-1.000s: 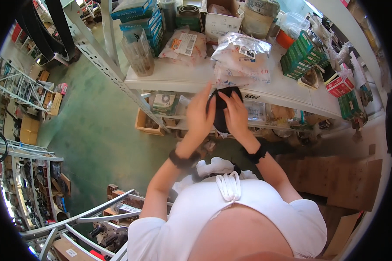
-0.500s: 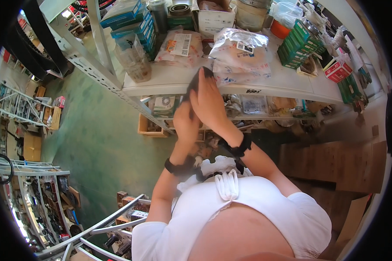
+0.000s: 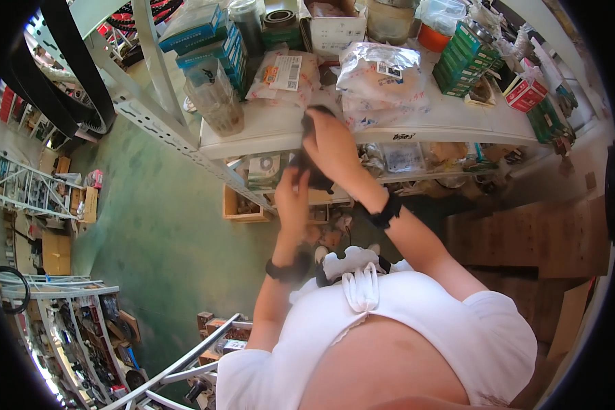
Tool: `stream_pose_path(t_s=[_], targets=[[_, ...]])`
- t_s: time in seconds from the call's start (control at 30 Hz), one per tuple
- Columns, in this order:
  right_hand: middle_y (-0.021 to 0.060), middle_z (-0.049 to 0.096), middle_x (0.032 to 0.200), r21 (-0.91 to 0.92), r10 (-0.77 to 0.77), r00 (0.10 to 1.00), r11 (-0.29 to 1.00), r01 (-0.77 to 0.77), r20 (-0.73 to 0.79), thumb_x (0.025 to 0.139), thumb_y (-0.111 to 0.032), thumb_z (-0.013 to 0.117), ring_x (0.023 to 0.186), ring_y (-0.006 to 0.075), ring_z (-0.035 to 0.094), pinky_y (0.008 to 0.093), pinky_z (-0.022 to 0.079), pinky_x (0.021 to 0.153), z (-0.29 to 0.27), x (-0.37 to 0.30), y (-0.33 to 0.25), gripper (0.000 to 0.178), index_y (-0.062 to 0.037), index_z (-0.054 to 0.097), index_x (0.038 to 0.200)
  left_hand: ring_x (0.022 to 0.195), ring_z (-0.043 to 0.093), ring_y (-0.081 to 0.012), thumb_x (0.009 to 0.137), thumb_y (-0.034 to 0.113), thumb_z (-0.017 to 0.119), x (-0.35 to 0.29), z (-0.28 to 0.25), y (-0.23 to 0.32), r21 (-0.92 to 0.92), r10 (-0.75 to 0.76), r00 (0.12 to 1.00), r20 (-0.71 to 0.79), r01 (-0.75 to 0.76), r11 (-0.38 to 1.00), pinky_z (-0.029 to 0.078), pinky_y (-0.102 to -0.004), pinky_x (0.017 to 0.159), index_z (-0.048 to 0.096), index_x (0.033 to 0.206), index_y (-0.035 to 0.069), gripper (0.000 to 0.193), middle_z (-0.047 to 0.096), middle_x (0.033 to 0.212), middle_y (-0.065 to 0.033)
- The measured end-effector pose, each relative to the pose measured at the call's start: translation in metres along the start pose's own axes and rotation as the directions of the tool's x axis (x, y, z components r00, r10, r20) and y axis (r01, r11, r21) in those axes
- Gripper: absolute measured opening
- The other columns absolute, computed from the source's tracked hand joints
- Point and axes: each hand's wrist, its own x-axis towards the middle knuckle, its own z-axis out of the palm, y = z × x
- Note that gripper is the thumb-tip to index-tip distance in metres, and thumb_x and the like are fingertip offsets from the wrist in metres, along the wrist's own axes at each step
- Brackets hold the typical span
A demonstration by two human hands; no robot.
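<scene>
A dark cloth (image 3: 317, 176), limp and partly blurred, hangs between my hands at the front edge of the white shelf (image 3: 451, 134). My right hand (image 3: 336, 149) is closed on its upper part, which shows above the fingers near the shelf top. Lower and to the left, my left hand (image 3: 292, 197) pinches the cloth's lower left side with raised fingers. Just beyond the hands lie a clear plastic-wrapped packet (image 3: 379, 78) and another bagged packet with a label (image 3: 285, 76). My fingers hide part of the cloth.
On the shelf stand blue boxes (image 3: 205, 41), a clear plastic container (image 3: 214, 99), green boxes (image 3: 463, 61) and a red-and-white box (image 3: 525, 93). A perforated metal upright (image 3: 154, 119) rises at left. Below are a wooden crate (image 3: 244, 207) and green floor (image 3: 157, 205). Cardboard (image 3: 526, 239) stands at right.
My left hand has dropped a little and drawn apart from the right. The cloth now hangs open lower between them. My right hand has turned over, knuckles upward, and the view has shifted slightly.
</scene>
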Motion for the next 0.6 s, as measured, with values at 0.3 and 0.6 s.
stream_pose_path(t_s=[0.3,0.6], targets=[[0.0177,0.053,0.101,-0.036,-0.199,0.972,0.978,0.205,0.121,0.067,-0.018,0.061,0.097,0.0315,0.050,0.0365,0.041,0.084,0.014,0.004,-0.032,0.048,0.0002,0.046,0.109,0.068,0.054,-0.0165,0.080,0.007,0.057,-0.017,-0.042,-0.039,-0.094,-0.198,0.965,-0.174,0.184,0.978,0.042,-0.0275,0.059,0.053,0.091,-0.001,0.014,0.055,0.073,-0.0108],[0.0187,0.053,0.093,0.078,-0.079,0.976,0.995,0.065,0.202,0.062,-0.021,0.064,0.089,0.0334,0.051,0.0388,0.042,0.078,0.021,0.020,-0.032,0.054,0.0023,0.045,0.107,0.107,0.043,-0.0331,0.077,0.006,0.059,-0.004,-0.023,-0.008,0.310,0.275,0.961,-0.010,-0.259,0.915,0.034,-0.0382,0.089,0.036,0.119,-0.005,0.049,0.042,0.119,-0.0204]])
